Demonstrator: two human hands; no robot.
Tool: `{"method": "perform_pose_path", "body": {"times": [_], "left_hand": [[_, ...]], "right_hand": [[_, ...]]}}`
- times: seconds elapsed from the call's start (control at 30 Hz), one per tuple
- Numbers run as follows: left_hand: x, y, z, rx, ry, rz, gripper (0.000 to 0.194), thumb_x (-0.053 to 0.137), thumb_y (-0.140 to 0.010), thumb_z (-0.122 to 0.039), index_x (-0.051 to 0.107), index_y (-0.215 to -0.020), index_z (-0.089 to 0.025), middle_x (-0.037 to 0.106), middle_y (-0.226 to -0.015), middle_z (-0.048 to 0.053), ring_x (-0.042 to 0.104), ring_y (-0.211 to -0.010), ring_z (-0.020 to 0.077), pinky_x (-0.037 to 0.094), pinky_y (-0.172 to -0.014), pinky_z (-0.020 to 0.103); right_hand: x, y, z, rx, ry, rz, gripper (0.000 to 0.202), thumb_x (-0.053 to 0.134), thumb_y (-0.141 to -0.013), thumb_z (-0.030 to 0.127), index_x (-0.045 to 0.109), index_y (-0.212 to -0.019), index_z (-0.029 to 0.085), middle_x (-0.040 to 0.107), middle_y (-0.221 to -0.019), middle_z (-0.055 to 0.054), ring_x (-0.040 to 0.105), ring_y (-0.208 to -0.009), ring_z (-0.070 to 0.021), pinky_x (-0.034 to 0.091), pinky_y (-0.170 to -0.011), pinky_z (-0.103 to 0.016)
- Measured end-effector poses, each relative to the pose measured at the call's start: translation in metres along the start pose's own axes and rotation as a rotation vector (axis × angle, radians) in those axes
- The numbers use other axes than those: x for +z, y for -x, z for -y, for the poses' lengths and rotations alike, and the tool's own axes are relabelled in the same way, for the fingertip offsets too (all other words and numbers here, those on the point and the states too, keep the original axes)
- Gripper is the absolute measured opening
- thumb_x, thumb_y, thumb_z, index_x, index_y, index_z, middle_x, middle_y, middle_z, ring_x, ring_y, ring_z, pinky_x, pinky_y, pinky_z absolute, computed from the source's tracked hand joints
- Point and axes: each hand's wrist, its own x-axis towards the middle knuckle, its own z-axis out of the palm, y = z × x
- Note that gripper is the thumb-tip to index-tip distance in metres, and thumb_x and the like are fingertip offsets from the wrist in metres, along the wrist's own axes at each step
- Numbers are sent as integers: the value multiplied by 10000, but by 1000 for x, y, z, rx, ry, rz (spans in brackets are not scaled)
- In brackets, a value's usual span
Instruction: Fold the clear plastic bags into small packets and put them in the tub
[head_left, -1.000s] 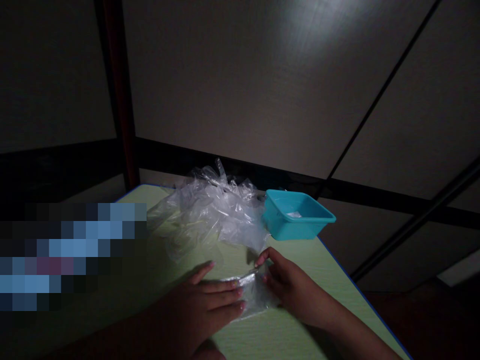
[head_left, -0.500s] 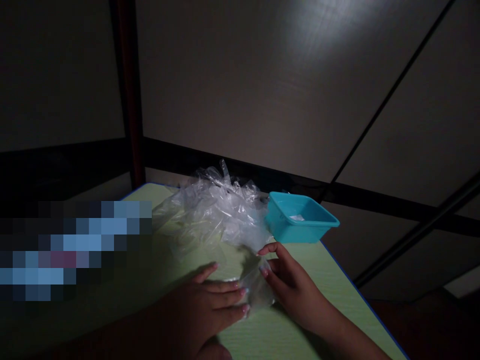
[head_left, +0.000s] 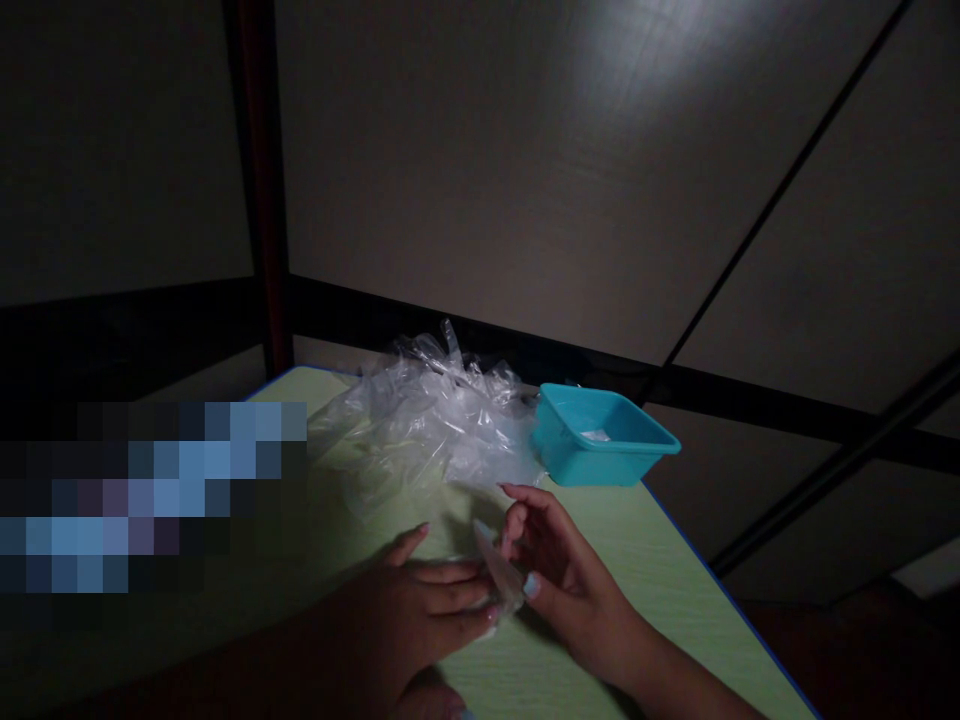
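Observation:
My left hand (head_left: 427,620) lies flat, palm down, with its fingers stretched over a thin clear plastic bag (head_left: 499,572) on the table. The bag's right part stands up in a fold beside the left fingertips. Close to that fold is my right hand (head_left: 566,570), its thumb apart from its bent fingers. The thumb tip is at the edge of the plastic; whether it touches cannot be told. Much of the bag is hidden under the left hand. Beyond both hands, a loose heap of crumpled clear plastic bags (head_left: 442,420) spreads over the table.
A turquoise plastic basket (head_left: 600,465) stands at the right edge of the pale green table (head_left: 652,590), with a small whitish piece inside. A panelled wall (head_left: 480,190) rises behind. At the left, a pixelated patch covers part of the view.
My right hand has shifted slightly left, and its thumb and fingers have parted. The bag's right part has folded up and over toward my left fingers. The left hand stays in place.

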Motion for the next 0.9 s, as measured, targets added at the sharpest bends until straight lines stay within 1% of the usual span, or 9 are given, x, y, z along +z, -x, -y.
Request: {"method": "perform_pose_path", "body": {"times": [0.07,0.13,0.23,0.33,0.43,0.53,0.63,0.77,0.9], "left_hand": [[8,0,7,14,-9,-7,447,344,-994,-429,386,-1418,-291,373,-1464,18,338,-1356,249,25,-1118,577],[13,1,12,24,-9,-6,482,371,-980,-463,354,-1434,-301,371,-1466,19,339,-1356,246,-14,-1120,563],[14,2,15,36,-13,6,539,386,-962,-514,319,-1450,-294,346,-1479,15,317,-1368,237,-52,-1121,541],[14,1,15,39,-26,10,496,319,-991,-487,341,-1441,-281,335,-1485,6,303,-1375,221,-67,-1122,526],[16,1,15,32,-34,-8,505,317,-987,-507,359,-1434,-277,365,-1472,25,325,-1366,227,-57,-1126,521],[17,2,15,30,-32,-16,564,368,-952,-570,354,-1437,-281,383,-1466,41,342,-1358,245,-49,-1125,530],[16,2,14,48,-21,-30,558,371,-955,-567,365,-1431,-276,392,-1463,28,335,-1361,251,-64,-1126,523],[14,2,14,60,-8,-47,558,386,-954,-556,339,-1442,-290,394,-1467,7,327,-1365,245,-86,-1129,497],[12,2,12,66,2,-38,559,409,-956,-535,322,-1451,-292,387,-1469,24,316,-1369,257,-85,-1124,516]], "right_hand": [[-3,0,-2,-7,28,-34,619,653,-792,539,459,-1322,286,490,-1107,-72,501,-1045,-223,422,-912,-359],[-5,2,-4,7,132,-98,619,667,-773,549,512,-1299,262,473,-1236,-99,436,-1197,-258,322,-1042,-409],[-5,7,-9,172,226,-185,659,709,-743,519,518,-1304,233,423,-1405,-123,316,-1339,-290,157,-1129,-471],[-3,13,-9,333,130,-206,783,731,-722,516,424,-1389,241,406,-1454,-130,345,-1342,-296,194,-1117,-504],[-5,14,-5,336,64,-196,735,728,-739,498,445,-1379,272,472,-1417,-118,432,-1292,-287,275,-1088,-504],[-9,14,-2,317,127,-98,494,647,-820,490,595,-1249,251,555,-1343,-115,494,-1246,-287,321,-1065,-519],[-9,15,1,223,330,14,350,590,-874,448,679,-1133,231,582,-1314,-108,485,-1259,-279,310,-1082,-519],[-5,14,9,158,616,151,314,565,-903,366,656,-1183,257,526,-1379,-59,403,-1328,-253,274,-1125,-484],[-5,8,18,107,739,258,313,531,-925,282,628,-1222,298,554,-1352,-2,379,-1345,-228,272,-1143,-446]]}}
